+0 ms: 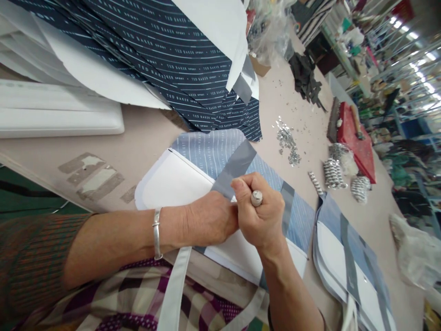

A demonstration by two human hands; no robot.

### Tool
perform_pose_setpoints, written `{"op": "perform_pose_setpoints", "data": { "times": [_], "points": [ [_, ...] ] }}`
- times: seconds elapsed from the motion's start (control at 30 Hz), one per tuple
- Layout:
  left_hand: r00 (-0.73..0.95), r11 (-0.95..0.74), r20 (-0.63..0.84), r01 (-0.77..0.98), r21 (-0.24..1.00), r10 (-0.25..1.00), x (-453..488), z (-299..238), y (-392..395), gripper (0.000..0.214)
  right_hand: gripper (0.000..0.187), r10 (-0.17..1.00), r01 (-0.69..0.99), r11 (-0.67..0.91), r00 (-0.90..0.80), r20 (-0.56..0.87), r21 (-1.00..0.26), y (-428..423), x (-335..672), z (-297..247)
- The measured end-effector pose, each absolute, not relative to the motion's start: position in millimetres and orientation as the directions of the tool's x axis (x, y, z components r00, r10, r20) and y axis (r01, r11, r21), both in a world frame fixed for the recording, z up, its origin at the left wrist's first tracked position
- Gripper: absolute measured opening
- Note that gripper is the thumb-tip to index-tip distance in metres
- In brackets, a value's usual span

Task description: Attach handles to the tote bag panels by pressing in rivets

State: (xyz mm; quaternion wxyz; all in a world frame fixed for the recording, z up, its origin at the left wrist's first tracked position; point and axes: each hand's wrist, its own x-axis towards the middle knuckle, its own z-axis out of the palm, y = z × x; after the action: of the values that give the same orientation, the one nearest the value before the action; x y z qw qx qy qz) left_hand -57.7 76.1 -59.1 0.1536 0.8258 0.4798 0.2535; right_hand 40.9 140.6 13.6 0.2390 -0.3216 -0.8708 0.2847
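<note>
A bag piece (165, 179) with a white panel, pale blue striped fabric and grey straps (237, 165) lies on the table before me. My right hand (263, 209) is a fist over it, wrapped round a tool with a pale round end (256, 198) that shows between thumb and fingers. The rest of that tool is hidden in the hand. Pressed against this fist, my left hand (217, 218) is closed at the bag's grey strap. Its fingertips and what they grip are out of sight. A white strap (175, 289) hangs over the table's near edge toward my lap.
Navy printed fabric (165, 55) is stacked behind, near white sheets and a white padded block (62, 110). Silvery bits (288, 141) lie scattered at centre right. Farther right are striped rolls (334, 174), a red box (356, 138) with a hammer, and another blue bag piece (351, 257).
</note>
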Motion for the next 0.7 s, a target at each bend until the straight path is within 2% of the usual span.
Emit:
{"op": "perform_pose_setpoints", "data": {
  "times": [0.1, 0.2, 0.23, 0.37, 0.47, 0.57, 0.63, 0.7],
  "points": [
    [0.452, -0.523, 0.265, 0.713, 0.467, 0.852, -60.3, -50.8, 74.7, 0.011, 0.02, 0.815, 0.376, 0.457, -0.54, 0.211, -0.806, 148.8, 50.4, 9.0],
    [0.412, -0.494, 0.272, 0.741, 0.456, 0.869, -62.8, -41.9, 73.2, 0.008, 0.019, 0.908, 0.177, 0.236, -0.391, 0.152, -0.956, 156.7, 62.9, 17.8],
    [0.406, -0.49, 0.275, 0.744, 0.455, 0.872, -63.2, -40.2, 72.9, 0.007, 0.017, 0.919, 0.115, 0.233, -0.35, 0.18, -0.966, 156.9, 66.1, 23.9],
    [0.383, -0.464, 0.265, 0.763, 0.45, 0.885, -63.3, -38.3, 72.9, 0.009, 0.026, 0.882, -0.028, 0.429, -0.201, 0.425, -0.903, 144.9, 70.5, 39.4],
    [0.373, -0.443, 0.239, 0.778, 0.446, 0.896, -63.1, -35.9, 73.3, 0.007, 0.026, 0.9, -0.035, 0.391, -0.192, 0.39, -0.92, 135.9, 69.9, 25.3],
    [0.384, -0.44, 0.215, 0.788, 0.43, 0.898, -63.3, -32.6, 73.4, 0.007, 0.017, 0.918, 0.059, 0.343, -0.232, 0.322, -0.937, 135.2, 72.3, 12.8],
    [0.383, -0.446, 0.228, 0.786, 0.428, 0.895, -63.3, -32.5, 73.3, 0.007, 0.018, 0.904, 0.102, 0.392, -0.228, 0.362, -0.914, 134.7, 73.8, 18.5],
    [0.371, -0.443, 0.244, 0.785, 0.433, 0.896, -63.0, -34.2, 73.1, 0.007, 0.017, 0.867, 0.068, 0.482, -0.176, 0.465, -0.873, 131.4, 72.1, 30.4]
  ]
}}
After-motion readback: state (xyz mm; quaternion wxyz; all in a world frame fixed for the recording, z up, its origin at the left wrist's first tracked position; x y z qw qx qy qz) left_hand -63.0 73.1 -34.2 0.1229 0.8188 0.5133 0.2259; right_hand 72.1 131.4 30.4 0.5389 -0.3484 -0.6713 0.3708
